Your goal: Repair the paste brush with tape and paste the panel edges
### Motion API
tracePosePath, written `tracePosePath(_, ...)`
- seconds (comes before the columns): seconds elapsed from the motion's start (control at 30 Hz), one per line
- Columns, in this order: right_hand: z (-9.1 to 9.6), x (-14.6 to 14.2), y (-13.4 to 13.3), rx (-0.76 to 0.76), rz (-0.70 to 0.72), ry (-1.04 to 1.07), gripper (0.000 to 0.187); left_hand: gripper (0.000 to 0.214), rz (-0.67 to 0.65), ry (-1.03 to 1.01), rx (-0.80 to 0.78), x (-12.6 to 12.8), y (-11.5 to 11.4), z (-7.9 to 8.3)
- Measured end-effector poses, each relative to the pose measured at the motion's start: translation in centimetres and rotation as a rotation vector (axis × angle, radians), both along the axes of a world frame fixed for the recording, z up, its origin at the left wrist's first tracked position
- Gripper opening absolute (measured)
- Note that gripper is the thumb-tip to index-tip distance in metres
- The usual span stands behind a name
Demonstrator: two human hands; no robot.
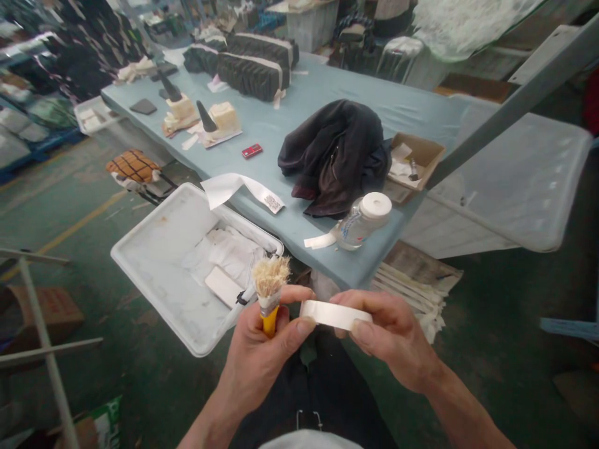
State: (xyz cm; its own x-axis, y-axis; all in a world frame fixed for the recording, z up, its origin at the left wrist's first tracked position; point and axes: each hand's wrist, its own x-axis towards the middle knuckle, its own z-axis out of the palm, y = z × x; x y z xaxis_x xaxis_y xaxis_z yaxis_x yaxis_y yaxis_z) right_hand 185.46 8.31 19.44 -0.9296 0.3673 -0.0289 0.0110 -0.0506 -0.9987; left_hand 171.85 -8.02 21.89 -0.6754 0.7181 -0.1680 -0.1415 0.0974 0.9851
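My left hand (pixel 262 352) is closed around a small brush (pixel 270 288) with a yellow handle and frayed pale bristles pointing up. Its thumb and forefinger also pinch the left end of a white strip (pixel 334 315). My right hand (pixel 390 333) is closed on the right end of the same strip, fingers curled over it. Both hands are held low, in front of the near corner of the light-blue table (pixel 299 118).
A white plastic tray (pixel 161 249) with white pieces sits left of the hands. On the table are a clear white-capped bottle (pixel 362 219), a dark garment (pixel 337 153), a cardboard box (pixel 416 159), a white label strip (pixel 241 188), a red item (pixel 251 150) and dark bundled stacks (pixel 255 62). Another tray (pixel 510 181) stands right.
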Motion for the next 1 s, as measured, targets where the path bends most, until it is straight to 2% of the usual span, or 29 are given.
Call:
tracePosePath(0.17,-0.4,0.7,-0.4,0.086,-0.056,-0.002,0.037,0.014,0.187,0.182,-0.068,1.2,0.7,-0.4)
tracePosePath(0.33,0.3,0.6,0.0,0.172,-0.087,0.037,0.027,0.012,0.131,0.131,-0.056,2.0,1.6,-0.4)
tracePosePath(0.5,1.0,0.0,0.9,0.304,-0.091,0.048,0.022,0.006,0.15,0.258,-0.062,2.0,2.1,-0.5)
tracePosePath(0.63,1.0,-0.5,1.3,0.457,-0.085,0.097,0.017,0.017,0.094,0.357,-0.088,1.5,2.3,-0.6)
tracePosePath(0.73,1.0,-0.7,1.4,0.564,-0.061,0.146,0.017,0.018,0.082,0.278,-0.107,1.2,2.3,-0.7)
tracePosePath(0.87,0.8,-1.0,1.5,0.671,-0.003,0.197,0.014,0.021,0.037,0.061,-0.116,0.8,2.0,-0.9)
tracePosePath(1.0,0.1,-1.1,1.5,0.739,0.02,0.209,0.013,0.023,0.017,-0.061,-0.062,0.3,1.7,-1.1)
